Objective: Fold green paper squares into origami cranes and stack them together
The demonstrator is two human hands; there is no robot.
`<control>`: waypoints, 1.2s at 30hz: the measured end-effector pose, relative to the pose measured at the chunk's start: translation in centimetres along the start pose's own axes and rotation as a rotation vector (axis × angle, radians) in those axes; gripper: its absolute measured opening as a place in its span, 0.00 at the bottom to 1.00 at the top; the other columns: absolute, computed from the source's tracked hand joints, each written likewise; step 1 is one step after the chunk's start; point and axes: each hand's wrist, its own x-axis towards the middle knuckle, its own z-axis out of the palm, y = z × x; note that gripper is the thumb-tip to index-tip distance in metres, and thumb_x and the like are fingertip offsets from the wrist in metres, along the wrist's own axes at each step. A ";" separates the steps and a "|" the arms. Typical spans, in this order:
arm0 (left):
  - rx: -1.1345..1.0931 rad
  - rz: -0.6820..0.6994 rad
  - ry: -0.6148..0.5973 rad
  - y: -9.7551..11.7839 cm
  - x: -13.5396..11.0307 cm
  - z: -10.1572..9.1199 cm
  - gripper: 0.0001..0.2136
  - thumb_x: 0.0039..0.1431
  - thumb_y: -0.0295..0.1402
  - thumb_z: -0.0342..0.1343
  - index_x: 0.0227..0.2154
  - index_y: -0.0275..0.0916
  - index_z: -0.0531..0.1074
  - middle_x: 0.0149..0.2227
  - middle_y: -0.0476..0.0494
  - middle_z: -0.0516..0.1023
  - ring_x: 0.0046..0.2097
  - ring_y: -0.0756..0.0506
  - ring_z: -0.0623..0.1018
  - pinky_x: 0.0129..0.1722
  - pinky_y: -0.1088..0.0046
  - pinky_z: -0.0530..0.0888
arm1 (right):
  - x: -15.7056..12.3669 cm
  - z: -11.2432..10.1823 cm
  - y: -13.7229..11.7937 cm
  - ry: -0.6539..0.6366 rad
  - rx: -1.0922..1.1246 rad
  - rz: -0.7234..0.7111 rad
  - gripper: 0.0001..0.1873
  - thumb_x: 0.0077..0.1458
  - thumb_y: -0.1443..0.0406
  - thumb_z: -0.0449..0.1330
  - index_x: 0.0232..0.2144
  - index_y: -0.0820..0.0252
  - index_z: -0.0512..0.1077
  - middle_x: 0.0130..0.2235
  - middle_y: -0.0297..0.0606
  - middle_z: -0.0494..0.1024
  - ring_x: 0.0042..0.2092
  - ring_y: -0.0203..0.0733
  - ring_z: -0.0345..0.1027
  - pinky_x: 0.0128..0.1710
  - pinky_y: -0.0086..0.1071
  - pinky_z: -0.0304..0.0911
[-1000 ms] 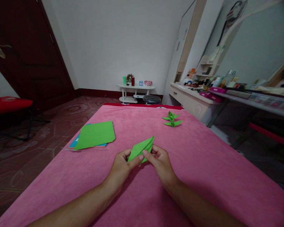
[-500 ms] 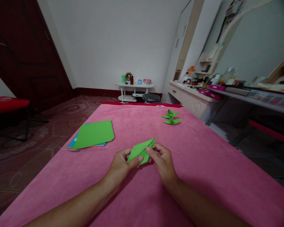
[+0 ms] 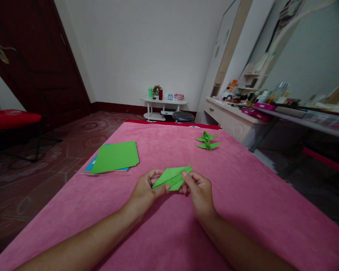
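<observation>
Between my hands is a folded green origami paper (image 3: 173, 178), a long diamond shape with a crease running along its middle. My left hand (image 3: 149, 187) pinches its left end, thumb on top and fingers behind. On the right end, my right hand (image 3: 198, 188) grips the paper, with the thumb pressed near the upper tip and the fingers curled underneath. Both hands are just above the pink cloth (image 3: 164, 229). The fingertips behind the paper are partly hidden.
A stack of green paper sheets (image 3: 117, 156), with blue ones under it, lies at left on the cloth. Folded green paper figures (image 3: 207, 141) stand at the back right. Beyond are a white side table (image 3: 164, 101) and a cluttered dresser (image 3: 234, 111).
The folded paper has turned flatter, its long axis now closer to level, and my right hand has moved slightly right. The whole view has shifted a little.
</observation>
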 end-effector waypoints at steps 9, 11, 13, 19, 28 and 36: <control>-0.031 0.022 0.033 0.3 0.1 -0.7 0.27 0.44 0.31 0.65 0.48 0.35 0.62 0.36 0.41 0.78 0.34 0.47 0.77 0.36 0.73 0.71 | 0.0 -0.1 0.2 0.023 -0.002 0.022 0.18 0.51 0.57 0.60 0.17 0.63 0.68 0.17 0.34 0.70 0.20 0.32 0.61 0.21 0.26 0.55; -0.084 0.037 0.100 0.5 0.4 -1.0 0.30 0.44 0.33 0.65 0.50 0.37 0.60 0.31 0.44 0.78 0.30 0.49 0.76 0.32 0.75 0.70 | -0.2 0.0 0.0 -0.004 0.027 0.057 0.16 0.49 0.57 0.62 0.20 0.64 0.70 0.19 0.34 0.72 0.21 0.32 0.62 0.22 0.26 0.57; -0.144 0.063 0.182 0.9 1.0 -1.5 0.31 0.44 0.34 0.65 0.51 0.37 0.59 0.28 0.47 0.77 0.28 0.50 0.76 0.31 0.76 0.70 | -0.5 0.0 -0.1 -0.110 0.053 0.117 0.15 0.46 0.57 0.65 0.24 0.65 0.72 0.20 0.35 0.73 0.21 0.33 0.64 0.23 0.27 0.59; 0.003 0.037 0.089 3.6 3.1 -4.5 0.28 0.39 0.34 0.67 0.43 0.36 0.61 0.23 0.53 0.74 0.25 0.53 0.73 0.27 0.80 0.66 | -0.7 -0.3 -0.2 -0.529 0.185 0.216 0.28 0.51 0.46 0.54 0.37 0.65 0.73 0.33 0.44 0.75 0.31 0.39 0.69 0.27 0.30 0.64; 0.683 -0.195 -0.982 8.3 5.7 -3.8 0.28 0.42 0.25 0.64 0.48 0.41 0.64 0.23 0.55 0.71 0.25 0.52 0.71 0.25 0.80 0.65 | 0.6 -0.8 -2.9 -0.462 -0.131 0.128 0.09 0.48 0.64 0.59 0.32 0.60 0.65 0.26 0.32 0.69 0.24 0.32 0.61 0.22 0.25 0.56; 1.036 0.342 -0.976 3.1 6.5 1.3 0.14 0.43 0.16 0.57 0.35 0.32 0.70 0.26 0.49 0.73 0.28 0.51 0.71 0.27 0.78 0.64 | 0.3 -3.5 -2.2 -0.529 -0.599 -0.553 0.11 0.40 0.78 0.51 0.23 0.59 0.66 0.28 0.33 0.68 0.31 0.36 0.63 0.32 0.29 0.58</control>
